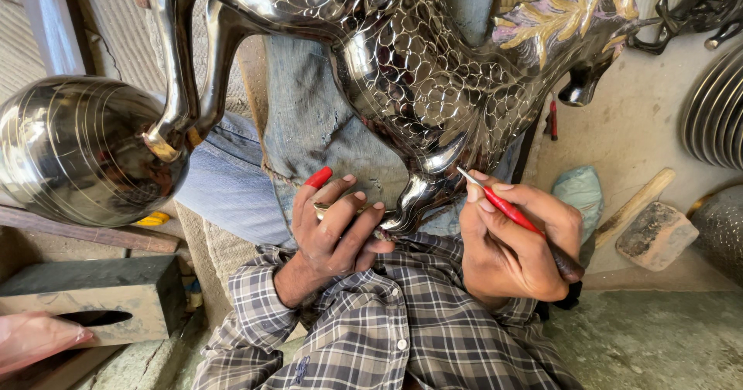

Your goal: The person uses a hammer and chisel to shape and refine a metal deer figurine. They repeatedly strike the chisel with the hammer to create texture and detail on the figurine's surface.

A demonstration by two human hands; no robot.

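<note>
Across the upper half of the view, a large polished metal horse figure (402, 73) is seen, its dark silvery body engraved with a scale-like pattern and its mane (569, 15) picked out in gold. It is propped over the person's lap, above both hands, with its raised forelegs ending on a shiny metal sphere (73, 150) at the left. Its lower leg (414, 200) comes down between the two hands, just above a checked shirt (402, 336).

At the lower left, a dark rectangular block (93, 293) is set on the ground. At the right, a wooden-handled mallet (646, 220) is laid on the floor beside a pale blue cloth (580, 190), well apart from the figure's leg.

The left hand (333, 231) is curled loosely against the leg from the left, fingers bent and touching the metal; a red-tipped tool (318, 177) is seen just beside its fingers, though whether it is gripped cannot be told. The right hand (515, 243) is closed around a red-handled engraving tool (503, 206), held like a pen, its pale tip set against the leg on the right side.
</note>
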